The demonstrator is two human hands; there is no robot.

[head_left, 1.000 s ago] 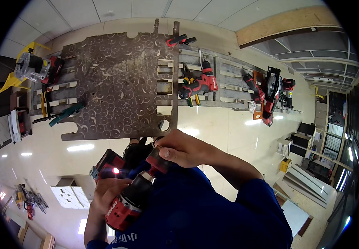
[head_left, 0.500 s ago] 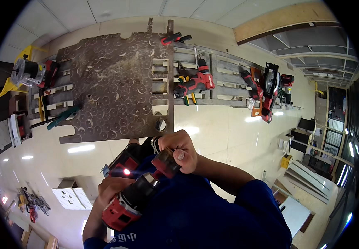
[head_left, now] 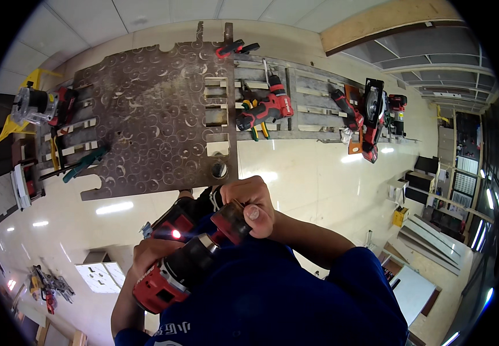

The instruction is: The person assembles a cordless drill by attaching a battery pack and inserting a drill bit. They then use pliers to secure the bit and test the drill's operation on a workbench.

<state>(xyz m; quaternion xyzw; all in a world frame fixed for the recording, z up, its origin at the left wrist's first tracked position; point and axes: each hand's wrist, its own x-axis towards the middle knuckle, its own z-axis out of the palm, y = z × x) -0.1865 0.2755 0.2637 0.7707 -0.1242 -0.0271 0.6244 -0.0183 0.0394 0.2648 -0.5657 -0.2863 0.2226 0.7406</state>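
Note:
A red and black cordless drill [head_left: 171,275] lies across the front of my body, its small light glowing. My left hand [head_left: 152,255] is closed round its grip, with the red and black battery [head_left: 174,224] beyond the fingers. The chuck points up and to the right. My right hand [head_left: 254,206] grips a dark red, cup-shaped hole saw [head_left: 230,224] between thumb and fingers, close in front of the chuck. Whether its shank sits inside the chuck, I cannot tell.
A brown board [head_left: 146,121] covered with ring-shaped cuts lies on the slatted bench ahead. Another cordless drill [head_left: 272,108] rests right of it, near a circular saw [head_left: 374,112]. At the left is a trim router [head_left: 41,106]; a clamp [head_left: 232,49] sits at the far edge.
The drill has shifted slightly up and left along with my left hand. My right hand keeps its grip on the hole saw near the chuck. The whole view has turned a little.

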